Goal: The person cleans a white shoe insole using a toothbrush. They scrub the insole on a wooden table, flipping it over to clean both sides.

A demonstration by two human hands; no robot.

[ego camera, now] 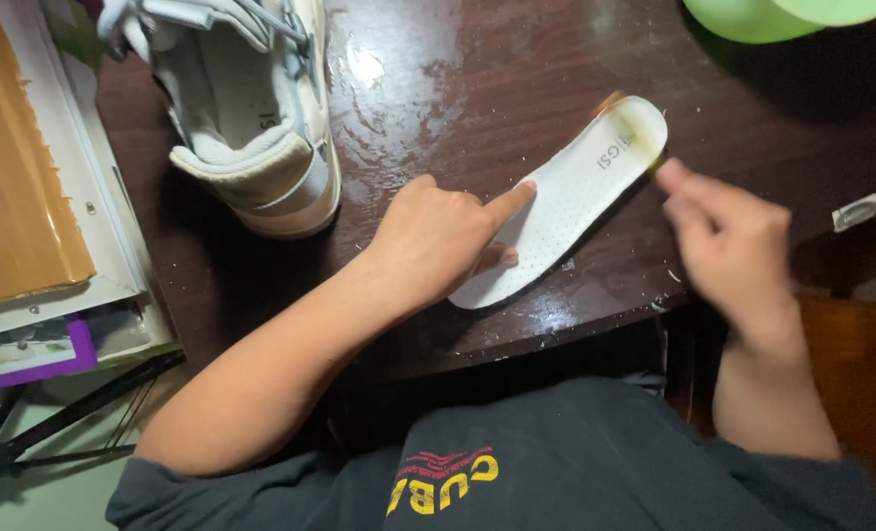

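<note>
Dark brown wooden table (517, 59), top wet & shiny in patches, w/ small white flecks scattered over it. On it: white insole (566, 197) lying diagonal near the near edge, toe end far-right; white sneaker (251, 108) far left; green rounded object (753, 18) at far-right edge; small white tag (856, 211) on the right.

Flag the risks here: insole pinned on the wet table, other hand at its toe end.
1. The dark table looks wet and the white insole is held only by the left hand, index finger and thumb; it could slide.
2. The right hand is motion-blurred at the yellowed toe end; a hard stroke may flick the insole off the near edge.
3. The sneaker stands close to the wet patch.
</note>
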